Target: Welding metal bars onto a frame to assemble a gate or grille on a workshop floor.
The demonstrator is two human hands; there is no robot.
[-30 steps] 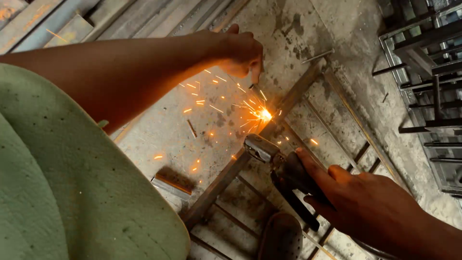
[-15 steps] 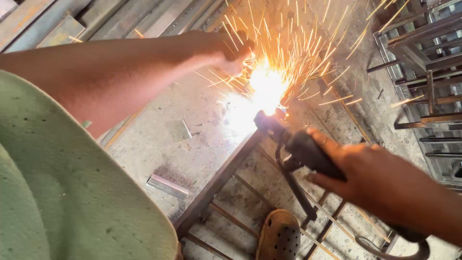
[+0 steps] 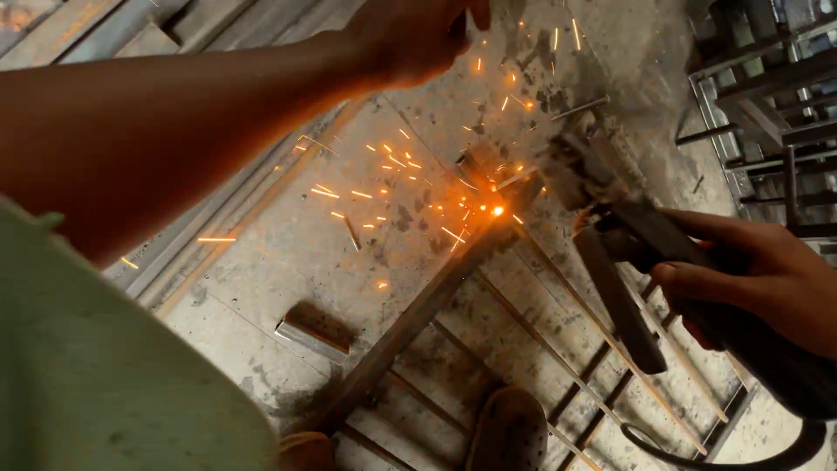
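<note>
1. Right hand (image 3: 750, 279): fingers wrapped tight around the dark handle of a welding holder (image 3: 645, 240), at the right edge of the view; a black cable (image 3: 767, 440) loops away from it toward the lower right corner.
2. Welding rod (image 3: 519, 179): a thin, blurred streak running from the holder's clamp down to the glowing point.
3. Weld point (image 3: 497, 209): a bright orange spot on the upper end of a metal bar (image 3: 410, 323), with sparks scattering left and upward over the concrete floor (image 3: 288, 253).
4. Left hand (image 3: 418, 35): raised at the top edge of the view, above the sparks, apart from the bar. Its fingers look curled, but whether they pinch anything cannot be told (the fingertips are cut off by the frame).
5. Metal frame (image 3: 602, 349): the bar forms one side of a flat grille of thin rods lying on the floor, reaching toward the lower right.
6. Short metal offcut (image 3: 314, 330): loose on the floor, left of the bar and well apart from the weld.
7. Sandalled foot (image 3: 510, 432): at the bottom edge, resting among the thin rods.
8. Stacked metal frames (image 3: 767, 96): in the upper right corner.
9. Progress, as a judgement: the joint at the bar's upper end is being welded now; how many of the other rod joints are finished cannot be told.
</note>
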